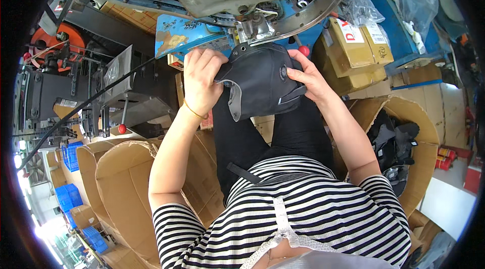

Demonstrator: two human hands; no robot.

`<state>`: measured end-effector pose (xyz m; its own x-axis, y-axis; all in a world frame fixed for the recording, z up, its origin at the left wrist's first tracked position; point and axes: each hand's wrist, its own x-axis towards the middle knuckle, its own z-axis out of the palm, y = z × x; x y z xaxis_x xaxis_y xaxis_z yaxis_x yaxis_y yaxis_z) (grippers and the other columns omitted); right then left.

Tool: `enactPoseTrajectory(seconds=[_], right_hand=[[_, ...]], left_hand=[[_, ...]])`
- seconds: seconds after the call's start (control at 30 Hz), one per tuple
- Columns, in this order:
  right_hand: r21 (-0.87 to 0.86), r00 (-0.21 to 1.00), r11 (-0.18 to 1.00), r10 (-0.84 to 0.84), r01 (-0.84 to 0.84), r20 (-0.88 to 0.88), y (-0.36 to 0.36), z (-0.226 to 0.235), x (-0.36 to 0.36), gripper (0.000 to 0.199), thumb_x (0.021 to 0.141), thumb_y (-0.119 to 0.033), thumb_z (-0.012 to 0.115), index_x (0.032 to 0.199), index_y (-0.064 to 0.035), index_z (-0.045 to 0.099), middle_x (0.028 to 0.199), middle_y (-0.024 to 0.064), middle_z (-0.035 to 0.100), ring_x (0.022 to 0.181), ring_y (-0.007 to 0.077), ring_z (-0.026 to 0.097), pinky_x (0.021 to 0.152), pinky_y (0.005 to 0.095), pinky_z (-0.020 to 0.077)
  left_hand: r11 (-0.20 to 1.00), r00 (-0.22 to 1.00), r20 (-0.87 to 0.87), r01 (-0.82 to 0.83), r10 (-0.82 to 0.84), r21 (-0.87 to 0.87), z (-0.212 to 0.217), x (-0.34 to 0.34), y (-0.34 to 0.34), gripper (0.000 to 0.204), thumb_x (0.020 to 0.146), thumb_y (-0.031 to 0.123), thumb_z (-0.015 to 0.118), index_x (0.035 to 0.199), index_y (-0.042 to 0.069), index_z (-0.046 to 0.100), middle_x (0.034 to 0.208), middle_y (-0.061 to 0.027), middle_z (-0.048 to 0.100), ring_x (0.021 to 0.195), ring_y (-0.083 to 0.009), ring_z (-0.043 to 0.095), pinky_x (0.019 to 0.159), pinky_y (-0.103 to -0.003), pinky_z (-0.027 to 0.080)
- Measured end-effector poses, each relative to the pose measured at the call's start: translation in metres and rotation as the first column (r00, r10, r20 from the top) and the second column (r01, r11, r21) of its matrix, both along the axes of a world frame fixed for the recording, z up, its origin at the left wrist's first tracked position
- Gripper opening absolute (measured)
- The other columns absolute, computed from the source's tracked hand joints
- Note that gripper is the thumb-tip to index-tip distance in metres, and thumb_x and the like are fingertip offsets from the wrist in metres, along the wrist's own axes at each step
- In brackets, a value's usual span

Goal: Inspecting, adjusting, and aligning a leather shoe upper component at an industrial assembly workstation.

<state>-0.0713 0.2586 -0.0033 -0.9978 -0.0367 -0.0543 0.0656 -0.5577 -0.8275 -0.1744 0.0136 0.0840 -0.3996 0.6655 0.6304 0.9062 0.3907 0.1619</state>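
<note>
A black shoe upper [257,82] with a grey lining hangs between my hands, just under the head of a machine [257,28]. Two metal eyelets show near its top edge, and a round patch sits on its right side. My left hand [203,79] is closed on the left edge of the upper, fingers curled. On the other side my right hand [312,78] grips it, thumb lying on the front by the patch and some fingers hidden behind. The upper's top edge meets or nearly meets the machine head; I cannot tell which.
At my right stands an open cardboard carton [427,158] with several black pieces inside. Another open carton [126,178] is on my left. Taped boxes [348,49] sit beside the blue machine table. A red-knobbed lever [122,128] juts from the machine at left.
</note>
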Motion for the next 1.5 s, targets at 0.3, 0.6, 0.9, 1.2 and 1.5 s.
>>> enactPoseTrajectory(seconds=[0.3,0.6,0.9,1.2,1.5], right_hand=[[0.249,0.995,0.964,-0.080,0.091,-0.056,-0.005,0.023,0.004,0.039,0.085,-0.010,0.070,0.119,-0.0061,0.051,0.106,0.0011,0.061,0.096,0.0084,0.058,0.084,0.0233,0.0478],[0.268,0.996,0.963,-0.054,0.033,0.073,-0.010,0.038,0.003,0.047,0.083,-0.017,0.073,0.122,-0.0023,0.050,0.107,0.0056,0.063,0.095,0.0107,0.060,0.080,0.0246,0.0495],[0.080,0.993,0.996,-0.049,0.040,0.106,-0.017,0.024,0.003,0.044,0.084,-0.017,0.072,0.121,-0.0089,0.049,0.104,0.0037,0.061,0.091,0.0113,0.061,0.079,0.0257,0.0492],[0.025,0.987,0.995,-0.099,0.097,0.128,-0.031,0.011,0.003,0.047,0.084,-0.019,0.072,0.121,-0.0083,0.045,0.109,0.0058,0.056,0.095,0.0132,0.057,0.081,0.0274,0.0478],[0.134,0.984,0.980,-0.160,0.149,0.077,-0.032,0.020,0.006,0.041,0.086,-0.016,0.071,0.117,-0.0075,0.046,0.109,0.0039,0.057,0.097,0.0108,0.057,0.084,0.0264,0.0471]], left_hand=[[1.000,0.999,0.051,-0.004,0.003,0.019,-0.012,-0.008,-0.010,0.037,0.052,-0.006,0.060,0.086,0.006,0.059,0.089,-0.0054,0.060,0.089,-0.0276,0.054,0.082,-0.037,0.039],[0.996,0.982,0.184,0.030,-0.044,0.078,-0.024,-0.010,-0.013,0.027,0.063,0.004,0.067,0.088,0.005,0.060,0.092,-0.0066,0.061,0.090,-0.0290,0.055,0.082,-0.037,0.039],[0.999,0.952,0.304,-0.032,0.039,-0.028,0.003,-0.004,-0.019,0.032,0.056,-0.009,0.061,0.085,0.004,0.060,0.087,-0.0099,0.058,0.091,-0.0324,0.053,0.084,-0.038,0.040],[0.989,0.971,0.224,0.059,-0.089,0.135,0.018,0.003,-0.006,0.038,0.052,-0.011,0.052,0.081,0.006,0.070,0.086,-0.0034,0.067,0.086,-0.0210,0.062,0.087,-0.032,0.038],[0.985,0.969,0.222,0.072,-0.107,0.156,0.007,-0.001,-0.007,0.028,0.061,-0.004,0.064,0.086,0.006,0.070,0.087,-0.0051,0.067,0.087,-0.0211,0.062,0.086,-0.032,0.039]])
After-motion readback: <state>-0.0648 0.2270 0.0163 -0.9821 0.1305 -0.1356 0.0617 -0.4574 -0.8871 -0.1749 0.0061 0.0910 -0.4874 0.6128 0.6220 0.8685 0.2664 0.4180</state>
